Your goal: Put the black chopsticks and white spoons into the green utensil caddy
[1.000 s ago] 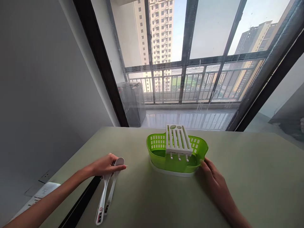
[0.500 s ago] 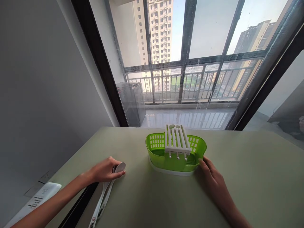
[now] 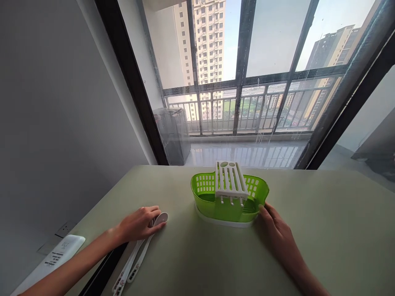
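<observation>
My left hand (image 3: 140, 224) is closed round the bowl ends of white long-handled spoons (image 3: 141, 259), at the table's left front. One bowl shows beyond my thumb and the handles, marked with small dark print, slant down towards me. At least two spoons are there; my fingers hide the exact number. My right hand (image 3: 277, 230) grips the right end of a green plastic basket (image 3: 212, 209), thumb at the rim and fingers round the outer side. The basket stands upright on a white base, and a white slotted rack (image 3: 231, 181) with small hooks sits across its middle.
The pale green table (image 3: 324, 218) runs back to a large glass window with a dark frame (image 3: 132, 82). A white power strip (image 3: 58, 255) lies past the table's left edge, beside a grey wall (image 3: 61, 123) with a socket (image 3: 65, 229).
My left hand has shifted slightly right and towards me with the spoons, whose handles now spread apart at their lower ends. My right hand stays on the basket, which has hardly moved.
</observation>
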Available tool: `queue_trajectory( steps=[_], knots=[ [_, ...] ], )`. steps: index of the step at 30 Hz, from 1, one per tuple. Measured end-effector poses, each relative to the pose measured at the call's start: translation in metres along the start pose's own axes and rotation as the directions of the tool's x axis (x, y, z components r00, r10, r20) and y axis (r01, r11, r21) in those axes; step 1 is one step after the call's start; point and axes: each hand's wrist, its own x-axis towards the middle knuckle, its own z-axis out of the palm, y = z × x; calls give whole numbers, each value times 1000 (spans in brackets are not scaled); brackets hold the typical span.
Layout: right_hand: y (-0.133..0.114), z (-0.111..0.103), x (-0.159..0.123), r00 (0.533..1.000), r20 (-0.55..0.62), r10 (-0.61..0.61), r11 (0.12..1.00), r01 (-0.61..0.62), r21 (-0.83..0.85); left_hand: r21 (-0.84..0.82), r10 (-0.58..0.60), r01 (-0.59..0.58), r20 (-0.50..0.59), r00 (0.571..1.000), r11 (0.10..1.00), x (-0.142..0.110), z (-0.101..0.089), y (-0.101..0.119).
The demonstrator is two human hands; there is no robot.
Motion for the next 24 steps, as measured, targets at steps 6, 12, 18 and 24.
queue_trajectory(
  steps=[6, 12, 18, 24],
  knots=[
    [1, 1, 0, 1000, 14, -3, 1000, 3, 18, 100, -8, 10, -28, 1000, 995, -4, 1, 3],
    [3, 2, 1, 1000, 13, -14, 1000, 14, 14, 181, 14, 0, -78, 997, 984, 5, -27, 7],
    [3, 3, 2, 1000, 6, -14, 1000, 14, 15, 142, 125, -50, -592, 796, 989, 38, -62, 71],
    [-4, 3, 0, 1000, 19, 3, 999, -4, 32, 184, 325, -283, -723, 610, 941, 71, -68, 188]
  ],
)
